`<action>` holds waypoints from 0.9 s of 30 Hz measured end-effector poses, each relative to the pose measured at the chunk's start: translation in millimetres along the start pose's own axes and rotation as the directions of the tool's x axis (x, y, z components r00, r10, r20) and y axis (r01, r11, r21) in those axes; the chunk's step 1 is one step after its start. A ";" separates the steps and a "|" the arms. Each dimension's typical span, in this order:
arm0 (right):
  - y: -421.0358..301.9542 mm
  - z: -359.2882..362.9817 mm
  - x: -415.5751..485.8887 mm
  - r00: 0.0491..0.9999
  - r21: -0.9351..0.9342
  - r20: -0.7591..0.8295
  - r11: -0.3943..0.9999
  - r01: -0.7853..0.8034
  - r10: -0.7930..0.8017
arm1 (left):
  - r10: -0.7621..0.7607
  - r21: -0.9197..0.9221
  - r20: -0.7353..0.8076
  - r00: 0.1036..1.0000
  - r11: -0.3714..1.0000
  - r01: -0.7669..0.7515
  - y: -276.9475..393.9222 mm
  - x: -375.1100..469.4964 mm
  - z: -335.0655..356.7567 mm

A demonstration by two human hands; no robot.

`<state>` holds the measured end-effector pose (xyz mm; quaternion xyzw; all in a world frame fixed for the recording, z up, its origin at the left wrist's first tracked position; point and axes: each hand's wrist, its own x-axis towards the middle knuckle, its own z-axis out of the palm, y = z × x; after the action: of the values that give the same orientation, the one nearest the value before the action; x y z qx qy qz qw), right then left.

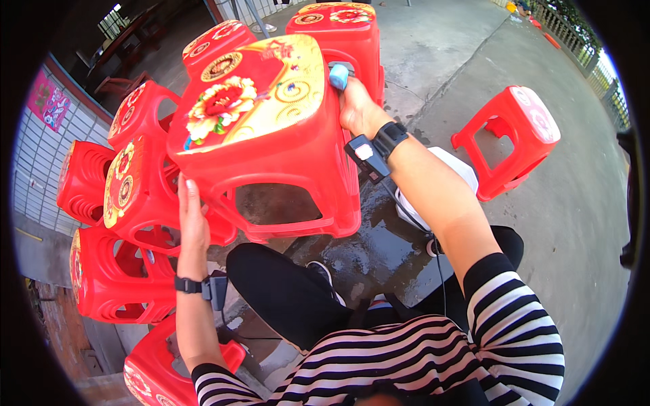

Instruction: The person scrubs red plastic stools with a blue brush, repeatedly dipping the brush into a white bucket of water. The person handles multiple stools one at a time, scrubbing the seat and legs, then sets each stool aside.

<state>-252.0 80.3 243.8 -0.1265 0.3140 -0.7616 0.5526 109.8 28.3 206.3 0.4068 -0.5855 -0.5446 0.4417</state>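
Observation:
A large red plastic stool (264, 167) stands right before me, its seat printed with a flower and yellow swirls. Doubled edges at its lower right suggest another stool nested in it. My left hand (193, 215) lies against its near left side, thumb up, other fingers partly hidden. On the far right side of the stool is my right hand (358, 106), its fingers mostly hidden. A light blue object (338, 76), perhaps a handle or cloth, shows at that hand's thumb and touches the stool's side.
More red stools (134, 188) crowd the left, some in nested stacks (122, 279). Others stand behind (350, 35). A single stool (508, 142) is at the right, beside a white container (444, 167) partly behind my forearm. The concrete floor (386, 243) is wet near my feet.

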 end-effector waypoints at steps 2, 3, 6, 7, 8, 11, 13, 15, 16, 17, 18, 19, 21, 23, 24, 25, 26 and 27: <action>18.7 -17.3 30.3 0.998 0.017 -0.030 0.998 -0.055 0.055 | 0.014 -0.045 -0.004 1.000 0.999 -0.014 -19.8 19.1 7.7; 28.5 -27.1 43.0 0.998 0.032 -0.015 0.998 -0.061 0.061 | 0.020 -0.072 -0.019 1.000 0.997 -0.021 -31.2 27.4 11.9; 42.8 -50.6 74.0 0.990 0.088 -0.096 0.992 -0.093 0.102 | -0.033 -0.024 -0.041 0.999 0.999 0.032 -57.3 57.2 21.2; 44.0 -56.0 83.2 0.994 0.074 -0.057 0.993 -0.092 0.097 | -0.032 -0.015 -0.039 0.999 0.999 0.032 -65.3 66.8 25.9; 43.4 -59.3 92.0 0.994 0.063 -0.044 0.993 -0.096 0.099 | -0.035 -0.008 -0.039 0.999 0.999 0.035 -74.4 75.6 29.5; 36.7 -61.9 114.1 0.988 0.046 -0.035 0.988 -0.148 0.150 | -0.094 0.074 -0.055 0.994 0.992 0.098 -97.7 110.4 29.9; 28.2 -63.1 120.5 0.988 -0.070 -0.105 0.991 -0.118 0.111 | -0.065 0.133 -0.049 0.997 0.989 0.071 -100.6 141.8 29.0; 17.0 -74.0 112.6 0.972 -0.260 -0.223 0.956 -0.135 0.077 | -0.129 0.017 -0.039 0.991 0.991 0.130 -101.1 160.9 19.4; 11.8 -84.5 101.2 0.988 -0.263 -0.154 0.963 -0.055 0.014 | -0.162 -0.040 0.014 0.987 0.986 0.163 -98.4 169.7 12.7; 6.2 -97.5 87.0 0.986 -0.262 -0.160 0.965 -0.002 -0.042 | -0.184 -0.043 0.047 0.982 0.982 0.186 -97.1 173.7 6.4; -1.5 -117.2 66.7 0.991 -0.287 -0.135 0.958 -0.019 -0.020 | -0.226 -0.027 0.019 0.974 0.974 0.227 -96.3 176.2 0.6; -11.0 -140.8 42.5 0.998 -0.303 -0.064 0.953 -0.021 0.002 | -0.284 -0.025 -0.002 0.959 0.958 0.284 -96.5 178.2 -2.6; -26.9 -193.7 -10.5 0.995 -0.418 -0.102 0.907 -0.046 0.003 | -0.289 0.046 -0.028 0.957 0.956 0.290 -96.8 178.8 -8.2; -40.5 -252.0 -65.9 0.954 -0.535 -0.299 0.829 -0.163 -0.005 | -0.296 0.108 -0.047 0.954 0.948 0.300 -95.2 175.6 -8.0; -44.0 -281.1 -91.1 0.893 -0.597 -0.450 0.749 -0.287 -0.017 | -0.203 0.122 -0.156 0.967 0.967 0.223 -95.7 171.6 -2.5; -47.0 -310.0 -111.1 0.822 -0.641 -0.567 0.653 -0.404 -0.047 | -0.091 0.077 -0.233 0.968 0.991 0.112 -94.4 169.4 6.5; -49.3 -339.3 -128.1 0.837 -0.668 -0.547 0.619 -0.414 -0.030 | 0.073 0.140 -0.268 0.961 0.989 -0.036 -89.1 166.6 14.9; -51.4 -369.0 -143.7 0.825 -0.689 -0.564 0.562 -0.457 -0.022 | 0.387 0.528 -0.100 0.917 0.802 -0.280 -77.3 164.8 21.5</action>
<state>-439.0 347.4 13.2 -0.1119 0.7705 -0.4631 0.4235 42.8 -129.3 141.1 0.4510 -0.7213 -0.2419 0.4668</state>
